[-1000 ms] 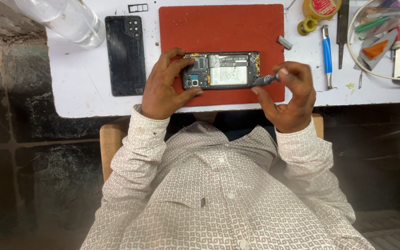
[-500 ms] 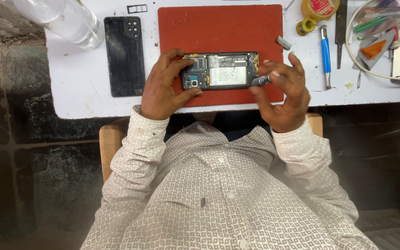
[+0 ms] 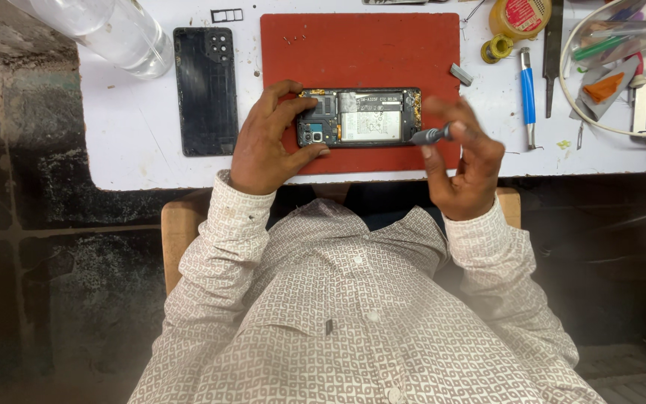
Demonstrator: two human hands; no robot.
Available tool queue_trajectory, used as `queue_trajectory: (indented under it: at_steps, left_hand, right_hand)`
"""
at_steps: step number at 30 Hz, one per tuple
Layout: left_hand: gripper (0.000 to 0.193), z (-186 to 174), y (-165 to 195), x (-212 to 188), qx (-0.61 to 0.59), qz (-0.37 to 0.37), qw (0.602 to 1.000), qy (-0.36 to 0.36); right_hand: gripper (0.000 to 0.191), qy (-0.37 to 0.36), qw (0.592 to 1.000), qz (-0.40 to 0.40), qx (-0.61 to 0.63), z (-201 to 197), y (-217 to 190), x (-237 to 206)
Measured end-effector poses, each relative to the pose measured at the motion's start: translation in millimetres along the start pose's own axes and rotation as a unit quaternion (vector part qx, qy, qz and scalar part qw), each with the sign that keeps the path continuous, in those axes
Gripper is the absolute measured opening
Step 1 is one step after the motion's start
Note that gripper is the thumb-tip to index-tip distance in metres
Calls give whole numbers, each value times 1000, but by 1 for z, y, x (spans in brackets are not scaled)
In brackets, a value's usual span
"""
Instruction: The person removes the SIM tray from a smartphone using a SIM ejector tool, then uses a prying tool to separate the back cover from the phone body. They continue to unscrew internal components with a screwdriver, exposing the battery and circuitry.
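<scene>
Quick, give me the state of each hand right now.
Left hand: fingers curled on the end of the opened phone, steadying it.
Right hand: closed on a small grey screwdriver.

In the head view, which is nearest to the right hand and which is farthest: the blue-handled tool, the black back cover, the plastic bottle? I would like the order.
From the right hand:
1. Blue-handled tool, just beyond the red mat's right edge, nearest.
2. Black back cover, left of the mat, past the left hand.
3. Plastic bottle, at the table's far left corner, farthest.
</scene>
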State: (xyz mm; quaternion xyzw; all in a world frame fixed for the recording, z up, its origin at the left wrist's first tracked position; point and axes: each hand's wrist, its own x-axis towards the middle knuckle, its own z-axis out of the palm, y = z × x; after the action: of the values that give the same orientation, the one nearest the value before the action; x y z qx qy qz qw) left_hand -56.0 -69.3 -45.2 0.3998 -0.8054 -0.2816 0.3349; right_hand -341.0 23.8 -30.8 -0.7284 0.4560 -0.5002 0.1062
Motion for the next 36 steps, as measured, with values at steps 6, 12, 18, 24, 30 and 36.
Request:
queue_trajectory:
  at_steps: [6,12,18,24,30,36]
  left_hand:
    - [68,0,-1,1,-1,-12,1000,-8]
    - [68,-1,0,1,6,-4,1000,-5]
    - [67,-1,1,0,-1,0,1000,1]
    - [67,0,1,1,-2,-14,1000,-9]
    - [67,-1,0,1,1,-8,1000,-6]
    - [67,0,0,0,1,-11,1000,-5]
  right_hand:
    - [70,54,997,-5,-63,4,1,6]
    - [60,-15,1000,13,-24,0,-6,5]
    - [63,37,998,20,-52,6,-6,11]
    - [57,-8,999,40,-20,-1,-7,7]
    - [62,43,997,42,-52,7,-4,4]
    - [61,38,995,26,-84,3,-6,2]
